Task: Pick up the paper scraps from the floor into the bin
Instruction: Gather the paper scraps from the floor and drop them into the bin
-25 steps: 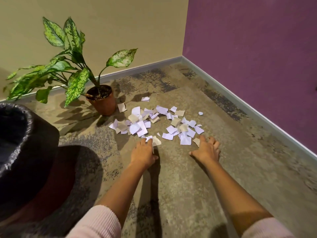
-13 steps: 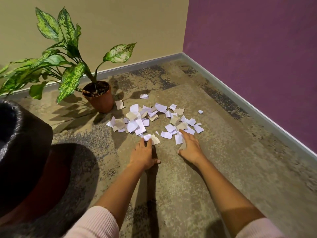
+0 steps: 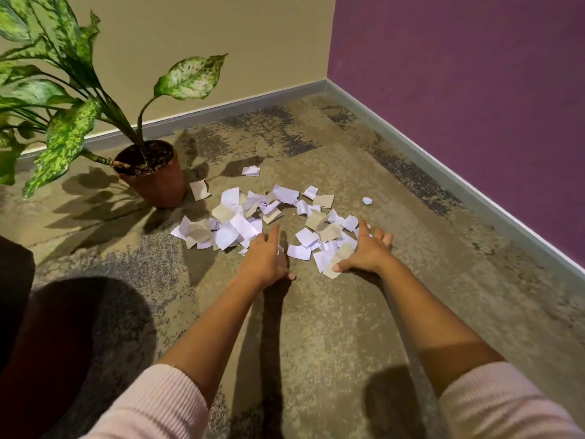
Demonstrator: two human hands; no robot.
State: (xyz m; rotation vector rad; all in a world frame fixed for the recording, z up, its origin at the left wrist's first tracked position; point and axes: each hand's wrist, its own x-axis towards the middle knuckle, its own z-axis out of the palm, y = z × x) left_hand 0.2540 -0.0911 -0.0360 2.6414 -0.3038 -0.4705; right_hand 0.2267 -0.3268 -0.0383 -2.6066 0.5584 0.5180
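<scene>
Head view, by size. Floor (image 3: 316,343): mottled carpet. Bin (image 3: 14,280): dark, cut off at left edge, well apart from pile. Scraps (image 3: 228,223): all on floor beside pot (image 3: 155,182), none binned. Left hand (image 3: 266,258): flat, index stretched into gap in pile, gripping nothing. Right hand (image 3: 367,251): moved out from pile's middle to its right flank within last half second, fingers splayed, thumb touching a near scrap, empty. Likely bracketing pile for a two-handed scoop.

text: none readable | paper scraps (image 3: 240,223): blank | plant pot (image 3: 155,182): no label
</scene>
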